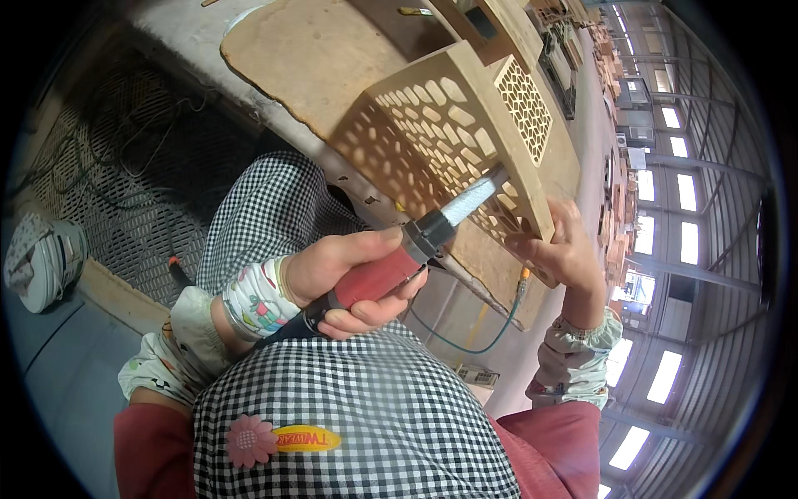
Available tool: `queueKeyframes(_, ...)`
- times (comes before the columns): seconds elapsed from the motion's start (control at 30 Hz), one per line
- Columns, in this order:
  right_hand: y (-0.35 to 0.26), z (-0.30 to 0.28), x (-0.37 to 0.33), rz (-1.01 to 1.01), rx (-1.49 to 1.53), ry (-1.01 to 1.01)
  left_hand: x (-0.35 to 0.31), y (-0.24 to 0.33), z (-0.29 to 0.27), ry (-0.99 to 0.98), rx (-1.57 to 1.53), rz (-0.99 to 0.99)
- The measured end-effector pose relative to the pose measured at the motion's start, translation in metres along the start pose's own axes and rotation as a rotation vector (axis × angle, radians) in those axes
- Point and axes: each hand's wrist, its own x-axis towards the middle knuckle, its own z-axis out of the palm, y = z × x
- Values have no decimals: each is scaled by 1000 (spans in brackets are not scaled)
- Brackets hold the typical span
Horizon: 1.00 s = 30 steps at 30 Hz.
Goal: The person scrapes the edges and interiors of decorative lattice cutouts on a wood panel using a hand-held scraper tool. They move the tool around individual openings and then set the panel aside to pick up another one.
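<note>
My left hand [332, 264] is closed around a red and black handheld power tool [378, 281]. A pale, wrapped-looking shaft [470, 202] sticks out of its front, and the dark tip meets the edge of a light wooden box-like piece [486, 112] or overlaps it in view; contact I cannot tell. Pebble-shaped cutouts run through the piece's side and top panel [524, 108]. My right hand [573, 249] grips its near right corner, with thumb on the inner face and fingers around the outer side.
Under the piece lies a brown board [291, 62] on a worktable. A teal hose [490, 345] with an orange-ended fitting hangs at the table's near edge. Another wooden piece [507, 29] stands behind. Metal grating [125, 150] with cables covers the floor at left.
</note>
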Motion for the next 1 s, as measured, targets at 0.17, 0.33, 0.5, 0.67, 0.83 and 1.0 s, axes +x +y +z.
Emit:
queueKeyframes(0.17,3,-1,4,-13,-1,3,6,5,0,-24,-1,6)
queueKeyframes(0.33,9,-3,8,58,115,-33,10,12,-2,-67,-19,-9)
queueKeyframes(0.5,8,-4,11,83,142,-21,18,19,-9,-144,-97,-40)
queueKeyframes(0.67,14,-4,14,156,194,-24,24,29,-12,-158,-142,-59)
queueKeyframes(0.83,12,-1,15,154,152,7,21,32,-13,-156,-188,-88)
queueKeyframes(1.0,25,-6,18,111,183,11,3,27,-8,-42,-137,-102)
